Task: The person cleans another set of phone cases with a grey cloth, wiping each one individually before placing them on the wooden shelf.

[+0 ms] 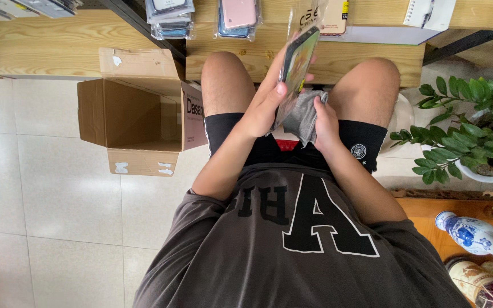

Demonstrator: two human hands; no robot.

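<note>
Seated person's left hand (266,105) grips a phone case (298,65) upright over the lap; right hand (325,122) clutches a grey cloth (303,117) against it, beside an open cardboard box (126,114).

Pale tiled floor (58,188) — wooden shelf (41,48)

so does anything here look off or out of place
Nothing looks damaged or spilled. The left hand holds a phone case upright while the right hand presses a grey cloth to it. The cardboard box lies tipped on its side on the floor, open and apparently empty.
</note>
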